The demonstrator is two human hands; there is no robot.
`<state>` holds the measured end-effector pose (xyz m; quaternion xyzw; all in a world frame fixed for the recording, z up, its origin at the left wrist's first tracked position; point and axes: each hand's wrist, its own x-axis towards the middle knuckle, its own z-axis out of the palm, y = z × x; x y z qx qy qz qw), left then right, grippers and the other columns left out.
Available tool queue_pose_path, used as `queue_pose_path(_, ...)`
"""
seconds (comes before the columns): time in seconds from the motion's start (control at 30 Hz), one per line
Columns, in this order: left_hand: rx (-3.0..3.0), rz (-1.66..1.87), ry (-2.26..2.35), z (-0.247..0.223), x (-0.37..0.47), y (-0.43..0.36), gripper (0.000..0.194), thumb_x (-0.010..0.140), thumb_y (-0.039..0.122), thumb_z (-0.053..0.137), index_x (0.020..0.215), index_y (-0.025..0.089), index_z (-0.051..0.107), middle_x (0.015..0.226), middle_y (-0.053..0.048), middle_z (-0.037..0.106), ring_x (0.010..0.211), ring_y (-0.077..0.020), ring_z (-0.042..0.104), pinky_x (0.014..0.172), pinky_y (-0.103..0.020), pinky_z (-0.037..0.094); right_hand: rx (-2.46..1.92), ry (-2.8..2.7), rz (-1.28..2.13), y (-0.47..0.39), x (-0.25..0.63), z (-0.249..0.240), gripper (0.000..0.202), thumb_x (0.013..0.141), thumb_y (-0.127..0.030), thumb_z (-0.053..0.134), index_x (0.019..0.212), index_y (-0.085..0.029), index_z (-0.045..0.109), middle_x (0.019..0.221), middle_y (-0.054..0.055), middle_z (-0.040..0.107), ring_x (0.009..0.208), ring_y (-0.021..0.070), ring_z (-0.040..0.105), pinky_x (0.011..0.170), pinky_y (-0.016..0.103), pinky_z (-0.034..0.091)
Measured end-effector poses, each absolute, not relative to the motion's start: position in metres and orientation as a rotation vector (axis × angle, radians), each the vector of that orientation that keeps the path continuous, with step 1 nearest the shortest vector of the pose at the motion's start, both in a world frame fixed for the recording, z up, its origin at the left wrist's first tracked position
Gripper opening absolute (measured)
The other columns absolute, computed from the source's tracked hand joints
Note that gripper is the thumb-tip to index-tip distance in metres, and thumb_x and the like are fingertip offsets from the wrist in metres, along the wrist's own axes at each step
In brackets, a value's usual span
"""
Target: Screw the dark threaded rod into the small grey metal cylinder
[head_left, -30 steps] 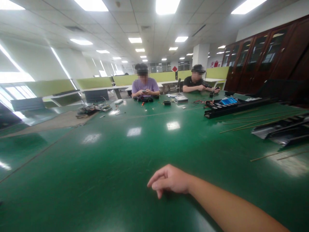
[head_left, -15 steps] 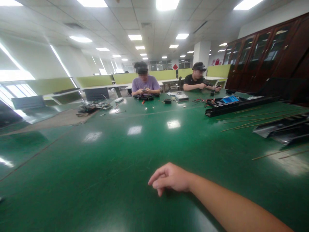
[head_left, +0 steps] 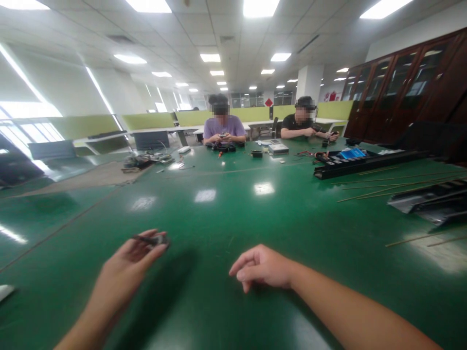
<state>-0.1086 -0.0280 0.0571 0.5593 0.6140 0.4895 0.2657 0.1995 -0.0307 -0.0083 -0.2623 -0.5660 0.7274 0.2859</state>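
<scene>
My left hand is raised above the green table at the lower left, its shadow falling beside it. Between its thumb and fingers is a small dark object with a greyish part, too blurred to name. To the right, my right hand rests on or just over the table, fingers loosely curled and a little apart, with nothing visible in it.
Across the table sit a person in purple and a person in black. Black metal channels and thin rods lie at right. Cluttered parts lie back left; a white object shows at the left edge.
My left hand has come into view from the lower left with the small dark object in it. My right hand keeps its pose; the whole view has shifted slightly.
</scene>
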Motion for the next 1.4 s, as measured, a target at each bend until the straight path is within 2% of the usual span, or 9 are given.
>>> queue_pose_path(0.07, 1.469, 1.19, 1.441, 0.042, -0.071, -0.019, 0.06, 0.069, 0.04, 0.079, 0.12, 0.017, 0.057, 0.12, -0.013, 0.068, 0.11, -0.0299, 0.065, 0.105, -0.049, 0.047, -0.736, -1.492, 1.882, -0.029, 0.2, -0.011, 0.031, 0.073, -0.032, 0.076, 0.095, -0.011, 0.071, 0.061, 0.0, 0.066, 0.051, 0.0092, 0.055, 0.054, 0.022, 0.037)
queue_pose_path(0.13, 1.506, 1.086, 1.278, 0.028, -0.034, -0.015, 0.058, 0.069, 0.035, 0.079, 0.119, 0.016, 0.057, 0.119, -0.014, 0.069, 0.107, -0.0281, 0.067, 0.103, -0.047, 0.049, -0.794, -1.457, 1.73, -0.026, 0.201, -0.015, 0.029, 0.072, -0.029, 0.075, 0.094, -0.012, 0.069, 0.063, 0.0, 0.065, 0.051, 0.009, 0.053, 0.055, 0.022, 0.037)
queue_pose_path(0.3, 1.879, 1.031, 1.181, 0.007, 0.005, -0.026, 0.034, 0.075, 0.025, 0.072, 0.107, 0.019, 0.064, 0.11, -0.008, 0.07, 0.1, -0.0228, 0.067, 0.094, -0.039, 0.053, -0.901, -1.323, 1.395, -0.016, 0.206, -0.025, 0.023, 0.069, -0.018, 0.07, 0.09, -0.016, 0.061, 0.067, -0.003, 0.062, 0.055, 0.0093, 0.051, 0.056, 0.022, 0.038)
queue_pose_path(0.43, 2.053, 0.98, 1.218, 0.003, -0.003, -0.035, 0.027, 0.078, 0.023, 0.069, 0.105, 0.022, 0.067, 0.105, -0.005, 0.07, 0.097, -0.0209, 0.066, 0.09, -0.037, 0.052, -0.941, -1.373, 1.387, -0.015, 0.205, -0.027, 0.026, 0.07, -0.015, 0.066, 0.094, -0.017, 0.058, 0.067, -0.004, 0.06, 0.054, 0.0091, 0.049, 0.056, 0.022, 0.038)
queue_pose_path(0.63, 1.886, 0.977, 1.152, -0.001, -0.009, -0.032, 0.038, 0.078, 0.025, 0.07, 0.115, 0.021, 0.06, 0.114, -0.007, 0.07, 0.104, -0.0216, 0.066, 0.095, -0.037, 0.052, -1.008, -1.562, 1.345, -0.023, 0.203, -0.021, 0.029, 0.073, -0.015, 0.066, 0.101, -0.016, 0.059, 0.069, -0.004, 0.06, 0.05, 0.0071, 0.042, 0.05, 0.02, 0.033)
queue_pose_path(0.93, 1.943, 0.932, 1.275, 0.004, -0.008, -0.031, 0.034, 0.079, 0.03, 0.07, 0.113, 0.023, 0.069, 0.111, -0.006, 0.071, 0.102, -0.0241, 0.066, 0.096, -0.039, 0.051, -1.027, -1.631, 1.322, -0.026, 0.204, -0.019, 0.031, 0.075, -0.016, 0.066, 0.105, -0.016, 0.06, 0.07, -0.004, 0.06, 0.05, 0.0065, 0.041, 0.049, 0.02, 0.032)
queue_pose_path(1.2, 2.014, 0.89, 1.16, 0.003, -0.008, -0.035, 0.037, 0.094, 0.037, 0.051, 0.128, 0.025, 0.061, 0.119, -0.007, 0.066, 0.108, -0.0237, 0.059, 0.1, -0.036, 0.044, -1.044, -1.62, 1.315, -0.025, 0.204, -0.021, 0.037, 0.073, -0.014, 0.066, 0.11, -0.016, 0.058, 0.07, -0.004, 0.061, 0.051, 0.0075, 0.042, 0.05, 0.02, 0.033)
queue_pose_path(1.27, 1.949, 0.884, 1.182, 0.001, -0.009, -0.035, 0.039, 0.097, 0.04, 0.046, 0.13, 0.023, 0.059, 0.107, -0.007, 0.068, 0.098, -0.0221, 0.062, 0.093, -0.034, 0.046, -1.059, -1.626, 1.3, -0.025, 0.203, -0.02, 0.039, 0.074, -0.015, 0.066, 0.112, -0.016, 0.057, 0.069, -0.004, 0.061, 0.051, 0.0078, 0.044, 0.051, 0.02, 0.034)
queue_pose_path(1.4, 1.778, 0.816, 1.182, -0.001, -0.011, -0.034, 0.048, 0.1, 0.048, 0.03, 0.121, 0.018, 0.061, 0.08, -0.003, 0.062, 0.07, -0.0177, 0.057, 0.066, -0.027, 0.048, -1.068, -1.647, 1.291, -0.025, 0.203, -0.02, 0.04, 0.074, -0.015, 0.066, 0.113, -0.017, 0.057, 0.068, -0.005, 0.06, 0.05, 0.0077, 0.044, 0.05, 0.02, 0.032)
